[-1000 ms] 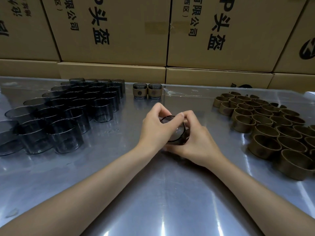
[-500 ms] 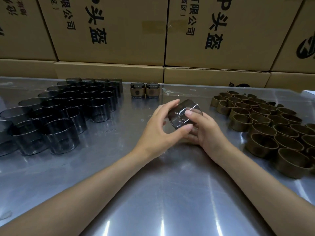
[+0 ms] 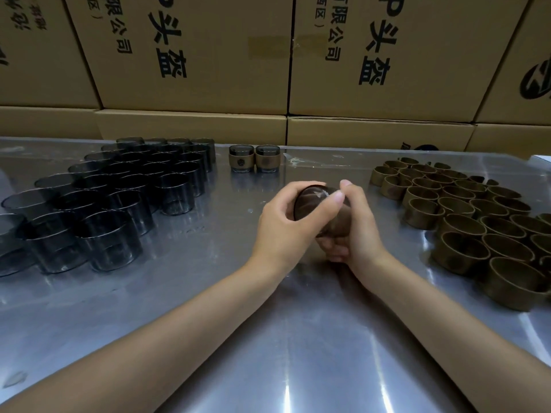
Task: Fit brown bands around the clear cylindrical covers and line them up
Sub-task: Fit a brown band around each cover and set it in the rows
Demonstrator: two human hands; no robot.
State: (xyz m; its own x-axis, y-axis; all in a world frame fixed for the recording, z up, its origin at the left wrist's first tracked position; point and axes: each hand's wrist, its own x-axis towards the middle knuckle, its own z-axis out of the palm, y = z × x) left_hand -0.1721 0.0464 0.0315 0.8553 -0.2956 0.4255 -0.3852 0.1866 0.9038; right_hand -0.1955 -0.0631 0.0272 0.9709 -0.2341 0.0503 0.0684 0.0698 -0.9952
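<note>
Both hands hold one smoky clear cover (image 3: 310, 204) at the table's middle, tilted with its closed end toward me. My left hand (image 3: 286, 225) wraps its left side, thumb across the front. My right hand (image 3: 354, 228) grips the right side, where a brown band (image 3: 338, 220) sits around the cover, mostly hidden by fingers. Several bare clear covers (image 3: 113, 192) stand grouped at the left. Several loose brown bands (image 3: 465, 222) lie at the right. Two banded covers (image 3: 255, 158) stand side by side at the back.
The shiny metal table (image 3: 268, 338) reflects overhead light. Stacked cardboard boxes (image 3: 190, 64) with printed characters form a wall along the table's far edge.
The cover has turned in my hands from lying sideways to tilting its closed end toward me. My left thumb now crosses its front and both hands have closed in around it.
</note>
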